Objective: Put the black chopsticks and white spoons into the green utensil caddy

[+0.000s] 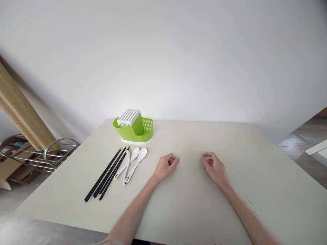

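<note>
The bench (191,211) meets a pale wall (178,61); at left, a brown board (25,105) slants toward a metal rack (47,156) near a box (7,170).

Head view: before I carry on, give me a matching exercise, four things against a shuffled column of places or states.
1. Black chopsticks
2. White spoons
3. Green caddy
4. Right hand

A. Between chopsticks and left hand
B. Nearest the wall
C. Leftmost on the table
D. Fingers curled, nothing visibly held

Pairs: 1-C, 2-A, 3-B, 4-D
</note>
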The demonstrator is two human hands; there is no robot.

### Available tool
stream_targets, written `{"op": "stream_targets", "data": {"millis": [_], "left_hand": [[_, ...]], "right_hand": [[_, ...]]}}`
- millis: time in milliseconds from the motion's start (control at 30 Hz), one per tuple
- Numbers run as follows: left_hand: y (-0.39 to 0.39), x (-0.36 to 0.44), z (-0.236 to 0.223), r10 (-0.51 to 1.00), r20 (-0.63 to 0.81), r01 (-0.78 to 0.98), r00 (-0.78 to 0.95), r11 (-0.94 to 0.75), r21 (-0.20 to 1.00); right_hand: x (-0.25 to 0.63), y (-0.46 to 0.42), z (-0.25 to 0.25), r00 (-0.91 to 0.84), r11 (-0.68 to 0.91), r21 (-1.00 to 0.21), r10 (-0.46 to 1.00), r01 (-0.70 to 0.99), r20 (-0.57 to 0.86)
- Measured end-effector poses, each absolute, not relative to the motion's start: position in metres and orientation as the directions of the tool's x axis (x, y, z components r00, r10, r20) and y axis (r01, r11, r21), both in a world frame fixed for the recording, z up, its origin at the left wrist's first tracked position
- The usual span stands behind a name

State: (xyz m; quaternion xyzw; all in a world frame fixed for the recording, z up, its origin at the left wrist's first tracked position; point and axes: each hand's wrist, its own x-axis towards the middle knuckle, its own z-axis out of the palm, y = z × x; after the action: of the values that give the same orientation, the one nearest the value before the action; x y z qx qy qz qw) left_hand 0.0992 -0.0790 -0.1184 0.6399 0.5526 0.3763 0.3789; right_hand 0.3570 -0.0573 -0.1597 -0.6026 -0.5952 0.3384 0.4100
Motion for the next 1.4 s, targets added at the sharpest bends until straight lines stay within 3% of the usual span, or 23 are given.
{"op": "stream_targets", "data": {"millis": [900, 1100, 1233, 1333, 1400], "left_hand": [[-0.089, 0.099, -0.110, 0.988, 0.086, 0.441, 0.126, -0.134, 0.888], [-0.115, 0.055, -0.079, 0.971, 0.198, 0.613, 0.131, -0.236, 0.754], [-0.133, -0.002, -0.053, 0.942, 0.316, 0.752, -0.114, -0.126, 0.647], [-0.142, -0.047, -0.039, 0.856, 0.362, 0.770, -0.368, 0.063, 0.635], [-0.147, -0.075, -0.037, 0.831, 0.335, 0.812, -0.445, 0.216, 0.543]], "right_hand": [[0.357, -0.058, -0.161, 0.063, 0.028, -0.877, 0.996, 0.479, 0.066], [0.358, -0.059, -0.159, 0.049, 0.032, -0.877, 0.997, 0.480, 0.064], [0.357, -0.060, -0.157, 0.052, 0.003, -0.877, 0.998, 0.481, 0.033], [0.356, -0.061, -0.155, 0.057, -0.016, -0.876, 0.998, 0.482, 0.013], [0.356, -0.061, -0.154, 0.060, -0.017, -0.878, 0.998, 0.479, 0.013]]}}
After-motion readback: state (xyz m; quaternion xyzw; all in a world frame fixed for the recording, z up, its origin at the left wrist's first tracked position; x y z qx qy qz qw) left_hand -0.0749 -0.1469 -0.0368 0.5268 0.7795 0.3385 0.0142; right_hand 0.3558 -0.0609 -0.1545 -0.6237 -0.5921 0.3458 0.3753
